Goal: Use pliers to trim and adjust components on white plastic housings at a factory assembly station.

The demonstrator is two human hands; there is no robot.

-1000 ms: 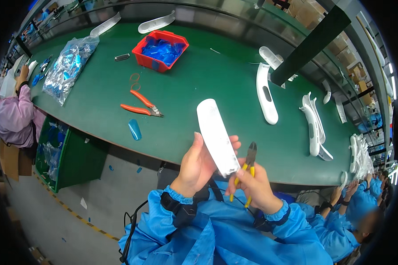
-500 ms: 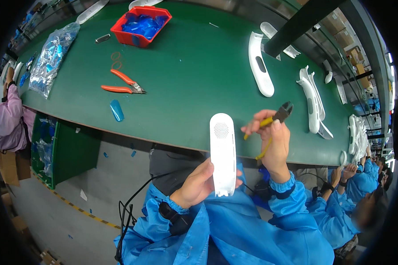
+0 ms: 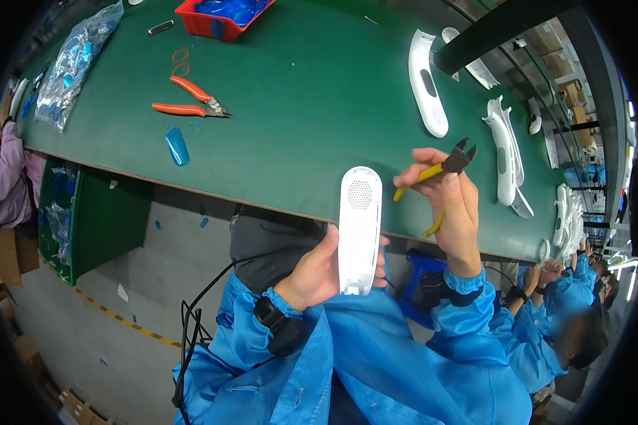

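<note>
The left hand (image 3: 317, 275) grasps 1 white panel (image 3: 359, 230), held before the body by the near edge of the tabletop (image 3: 276, 142), its perforated patch at the far end; details at its near end are too small to read. The right hand (image 3: 459, 221) grips yellow-handled cutters (image 3: 458, 160), jaws parted. Orange-handled pliers (image 3: 212, 108) lie near 1 blue piece (image 3: 177, 146).

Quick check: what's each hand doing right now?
Left hand: closed on the white shell, gripping its sides.
Right hand: holding cutters, handles spread.
</note>
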